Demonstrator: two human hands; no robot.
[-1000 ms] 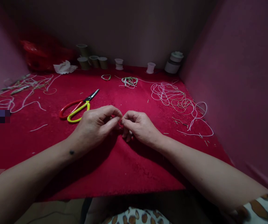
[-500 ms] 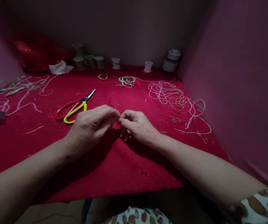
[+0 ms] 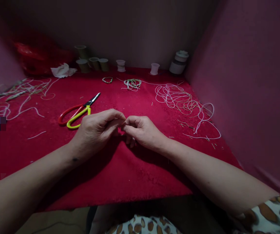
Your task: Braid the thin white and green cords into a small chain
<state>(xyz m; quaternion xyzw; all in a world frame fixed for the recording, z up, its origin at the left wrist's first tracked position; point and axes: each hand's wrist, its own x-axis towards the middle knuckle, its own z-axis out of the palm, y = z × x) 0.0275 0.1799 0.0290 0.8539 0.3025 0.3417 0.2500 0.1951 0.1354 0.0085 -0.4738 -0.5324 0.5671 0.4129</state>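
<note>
Thread tangle (image 3: pixel 31 86) between 9 and 10 o'clock from fingertips, partly cut off by left edge. Scissors (image 3: pixel 88 106) at 10 o'clock, part of yellow handle hidden behind left hand (image 3: pixel 100 125); long axis 8 to 2 o'clock, blades pointing at 2. Left thumb and fingers narrowed to pinch, tips meeting those of right hand (image 3: pixel 140 128), pinched likewise; what either holds, cannot tell. Faint sliver (image 3: pixel 122 135) at 6 o'clock beneath fingertips, lying roughly 9 to 3; ends hard to make out.
</note>
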